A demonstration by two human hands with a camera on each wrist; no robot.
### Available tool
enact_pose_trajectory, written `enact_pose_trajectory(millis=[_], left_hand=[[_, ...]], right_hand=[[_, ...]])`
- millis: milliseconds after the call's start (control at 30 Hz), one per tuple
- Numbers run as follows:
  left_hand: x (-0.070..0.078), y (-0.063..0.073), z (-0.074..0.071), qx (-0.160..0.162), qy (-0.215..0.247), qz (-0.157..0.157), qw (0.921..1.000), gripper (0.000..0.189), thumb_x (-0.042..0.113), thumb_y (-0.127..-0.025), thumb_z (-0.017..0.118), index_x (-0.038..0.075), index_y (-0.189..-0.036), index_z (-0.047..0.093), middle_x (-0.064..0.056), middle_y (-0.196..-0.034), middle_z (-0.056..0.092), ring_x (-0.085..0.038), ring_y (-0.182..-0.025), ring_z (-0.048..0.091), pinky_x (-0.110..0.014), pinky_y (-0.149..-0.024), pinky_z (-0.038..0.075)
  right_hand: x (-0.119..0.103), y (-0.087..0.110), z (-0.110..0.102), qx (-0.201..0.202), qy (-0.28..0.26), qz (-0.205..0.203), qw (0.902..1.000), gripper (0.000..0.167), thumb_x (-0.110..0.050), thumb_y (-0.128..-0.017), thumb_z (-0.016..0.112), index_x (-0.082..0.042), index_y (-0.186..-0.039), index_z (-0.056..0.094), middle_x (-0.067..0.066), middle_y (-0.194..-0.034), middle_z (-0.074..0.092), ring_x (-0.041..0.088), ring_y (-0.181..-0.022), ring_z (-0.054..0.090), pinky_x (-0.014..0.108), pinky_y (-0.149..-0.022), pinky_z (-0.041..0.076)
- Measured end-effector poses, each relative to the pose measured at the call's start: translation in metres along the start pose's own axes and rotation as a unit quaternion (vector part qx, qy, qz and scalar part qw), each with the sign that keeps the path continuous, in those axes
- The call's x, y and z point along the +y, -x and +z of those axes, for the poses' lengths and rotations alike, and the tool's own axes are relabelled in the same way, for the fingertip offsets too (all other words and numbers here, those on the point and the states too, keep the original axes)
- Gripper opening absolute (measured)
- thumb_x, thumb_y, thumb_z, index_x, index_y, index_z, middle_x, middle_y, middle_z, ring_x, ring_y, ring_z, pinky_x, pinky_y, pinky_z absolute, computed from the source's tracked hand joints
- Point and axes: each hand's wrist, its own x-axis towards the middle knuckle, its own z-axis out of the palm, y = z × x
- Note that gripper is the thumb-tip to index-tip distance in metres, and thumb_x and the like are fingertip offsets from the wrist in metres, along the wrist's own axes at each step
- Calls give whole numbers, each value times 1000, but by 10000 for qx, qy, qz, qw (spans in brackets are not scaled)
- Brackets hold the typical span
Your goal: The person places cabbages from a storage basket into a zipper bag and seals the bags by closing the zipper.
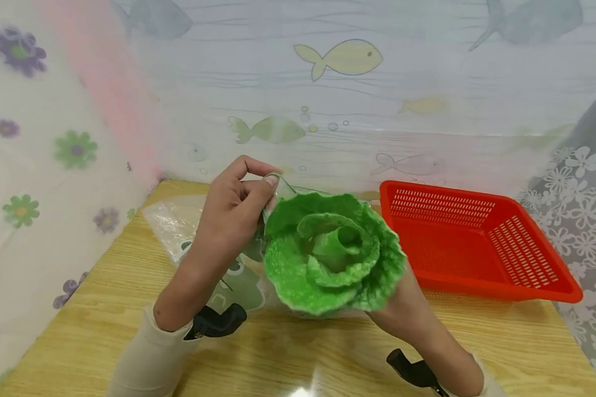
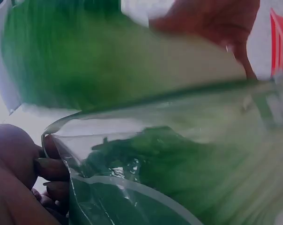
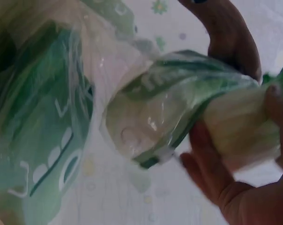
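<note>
A leafy green Chinese cabbage point(image 1: 328, 253) with a pale base point(image 3: 244, 131) faces up in the head view. My right hand point(image 3: 254, 197) grips it round the pale part; the leaves hide most of that hand in the head view. My left hand point(image 1: 233, 215) pinches the edge of a clear zip bag point(image 2: 179, 183) with green print. Through its plastic, something green and leafy shows. The cabbage is at the bag's mouth; I cannot tell whether its base is inside. Another printed clear bag point(image 3: 43, 136) appears at the left of the right wrist view.
A red plastic basket point(image 1: 457, 248) with slotted sides stands on the right of the wood-grain table point(image 1: 278, 358). Clear printed plastic point(image 1: 171, 218) lies on the table by my left forearm. A fish-patterned curtain point(image 1: 258, 82) hangs behind the table.
</note>
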Motion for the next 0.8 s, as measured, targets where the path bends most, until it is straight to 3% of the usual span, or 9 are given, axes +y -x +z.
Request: enact_pose_trajectory(millis=[33,100,200,333,467,567,633,733,800], left_hand=[[1,1,1,-22,-51,46,10000,16,14,-111,53,7,-122,62,-5,-60,52,-19,-42,27,-33,-41,24],[2,3,4,-91,-121,126,9998,15,13,-111,53,8,-122,62,-4,-59,52,-21,-42,27,-34,-42,25],[1,4,6,-209,-234,192,9993,16,10,-112,50,6,-123,60,-4,-61,54,-21,-43,27,-34,-43,25],[-2,5,8,-230,-29,7,9997,19,5,-111,43,3,-123,57,1,-58,33,-20,-45,19,-33,-45,20],[-4,5,11,-128,471,-265,9985,18,4,-111,41,3,-124,54,3,-61,20,-20,-47,11,-33,-46,16],[-5,5,12,-40,722,-417,9965,20,6,-110,41,4,-125,53,5,-59,22,-19,-45,10,-32,-45,18],[-5,5,13,-42,815,-490,9955,22,7,-108,41,5,-126,54,5,-56,25,-17,-42,11,-31,-44,19],[-5,3,12,-85,868,-571,9945,23,9,-108,42,5,-126,55,5,-53,31,-16,-40,15,-31,-43,23],[-5,2,11,-100,828,-603,9947,23,10,-108,42,5,-127,55,5,-53,32,-16,-41,17,-31,-45,27]], right_hand=[[-6,-6,2,59,-256,115,9996,51,-8,-99,76,-6,-145,54,3,-127,62,11,-110,63,25,-92,53],[-11,-15,6,179,-464,79,9987,59,-3,-100,71,-8,-152,42,2,-136,58,14,-107,68,27,-92,59],[-8,-19,5,304,-452,58,9985,81,14,-94,70,-7,-158,26,8,-147,54,22,-102,74,33,-82,64],[-1,-18,5,261,29,-160,9995,76,-18,-104,71,-8,-163,24,11,-150,55,23,-105,73,31,-79,62],[7,-19,16,-118,188,-408,9989,102,-43,-96,79,-9,-168,14,10,-164,40,26,-129,61,36,-99,56],[13,-20,27,-351,52,-714,9968,124,-25,-83,94,-4,-164,3,13,-170,26,32,-145,48,40,-117,44],[17,-20,31,-371,147,-869,9954,124,-7,-79,95,-2,-160,2,16,-169,26,34,-147,43,41,-122,37],[20,-19,33,-412,357,-915,9943,113,17,-78,82,-3,-156,4,20,-164,29,33,-143,45,39,-115,45],[20,-18,30,-461,538,-874,9937,108,22,-77,75,-5,-156,5,23,-162,32,33,-138,48,39,-106,51]])
